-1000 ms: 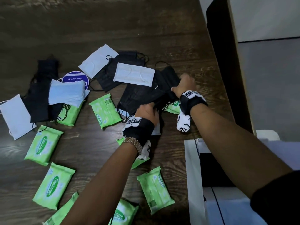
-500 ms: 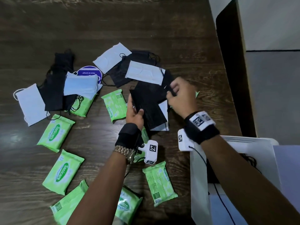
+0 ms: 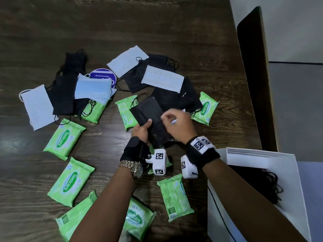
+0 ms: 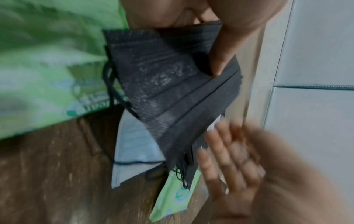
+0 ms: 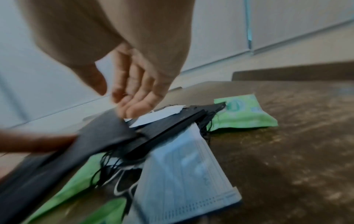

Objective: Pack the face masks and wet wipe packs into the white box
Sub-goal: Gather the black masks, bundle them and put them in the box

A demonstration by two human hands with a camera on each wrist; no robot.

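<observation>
Pleated black masks [image 3: 150, 117] — left hand [image 3: 140, 131]

Left hand [image 4: 191, 18] pinches black masks [image 4: 172, 91]; right hand [image 4: 249, 174] near.

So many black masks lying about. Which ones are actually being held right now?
The black mask stack at the middle of the table, gripped by the left hand. The right hand hovers open over it. The other black masks lie loose on the table.

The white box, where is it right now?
In the head view the white box sits at the lower right, open, at the table's near right corner, just right of the right hand.
</observation>
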